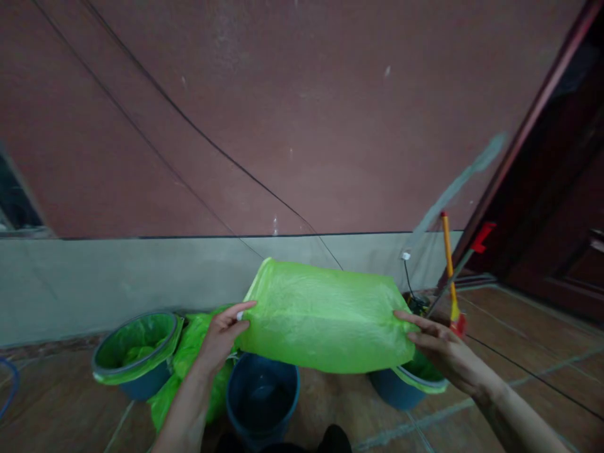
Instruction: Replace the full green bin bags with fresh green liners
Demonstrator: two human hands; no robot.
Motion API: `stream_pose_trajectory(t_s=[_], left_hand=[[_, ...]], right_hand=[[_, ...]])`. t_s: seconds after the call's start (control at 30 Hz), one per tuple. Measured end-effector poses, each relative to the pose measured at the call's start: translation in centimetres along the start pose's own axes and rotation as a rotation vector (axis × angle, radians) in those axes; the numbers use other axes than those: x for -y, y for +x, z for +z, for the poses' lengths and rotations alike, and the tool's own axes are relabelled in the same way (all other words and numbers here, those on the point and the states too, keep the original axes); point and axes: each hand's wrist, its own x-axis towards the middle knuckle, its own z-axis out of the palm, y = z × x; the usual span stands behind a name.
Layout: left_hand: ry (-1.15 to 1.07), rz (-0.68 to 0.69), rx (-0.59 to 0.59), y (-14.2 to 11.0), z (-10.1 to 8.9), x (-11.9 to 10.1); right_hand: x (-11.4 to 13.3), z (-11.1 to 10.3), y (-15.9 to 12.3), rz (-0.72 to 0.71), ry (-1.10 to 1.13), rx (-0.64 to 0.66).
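A bright green plastic bag [325,318] is stretched out sideways in the air between my two hands. My left hand [226,330] pinches its left edge, where a small white bit shows at the fingers. At the opposite end, my right hand [438,346] grips the bag's right edge between thumb and fingers. Below the bag stands a blue bucket [262,393] with no liner visible in it. Part of that bucket's rim lies behind the bag's lower edge.
On the left, a blue bucket [136,355] has a green liner; loose green bags [189,365] lie beside it. Another lined bucket [401,387] stands to the right, partly hidden. A yellow-handled tool [448,264] leans near the doorway. A black cable [533,371] crosses the tiled floor.
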Motion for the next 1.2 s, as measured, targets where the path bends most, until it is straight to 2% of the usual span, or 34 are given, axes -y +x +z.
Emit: stream_pose_trajectory(t_s=[0.1,0.23,0.33,0.43,0.5,0.6,0.7,0.83,0.97,1.07,1.13,1.2], left_hand=[[0.163,0.087,-0.027,-1.8,0.0,-2.8],[0.389,0.263,-0.061,-4.8,-0.1,-4.3],[0.658,0.415,-0.054,-6.6,-0.5,-3.6],[0.903,0.637,-0.040,-7.6,-1.0,-2.1],[1.013,0.763,-0.043,-8.1,-1.3,-1.3],[1.119,0.826,-0.101,-8.9,-1.6,-1.2],[1.055,0.767,-0.153,-10.1,-1.8,-2.2],[0.729,0.586,-0.129,-12.4,-1.9,-4.8],[0.296,0.379,-0.114,-14.9,-1.3,-7.4],[0.049,0.300,-0.216,-16.4,-0.6,-8.6],[0.077,0.294,-0.316,-17.0,-0.3,-9.1],[0.202,0.311,-0.421,-17.4,-0.3,-9.4]], right_hand=[[0.7,-0.1,-2.2,-0.126,-0.247,0.006],[-1.2,-1.0,-3.8,-0.292,-0.762,-0.134],[-2.5,-1.2,-5.1,-0.405,-1.066,-0.186],[-2.7,-1.0,-6.8,-0.457,-1.250,-0.116],[-2.3,-0.9,-8.0,-0.480,-1.295,-0.099],[-1.7,-1.4,-9.3,-0.499,-1.241,-0.086],[-1.0,-1.9,-10.5,-0.557,-1.101,-0.081],[0.2,-2.1,-13.2,-0.594,-0.820,-0.155],[0.8,-1.1,-16.3,-0.550,-0.382,-0.141],[0.5,0.2,-17.4,-0.482,-0.070,-0.199],[0.4,1.1,-17.6,-0.419,-0.014,-0.305],[0.7,2.0,-17.6,-0.386,-0.072,-0.395]])
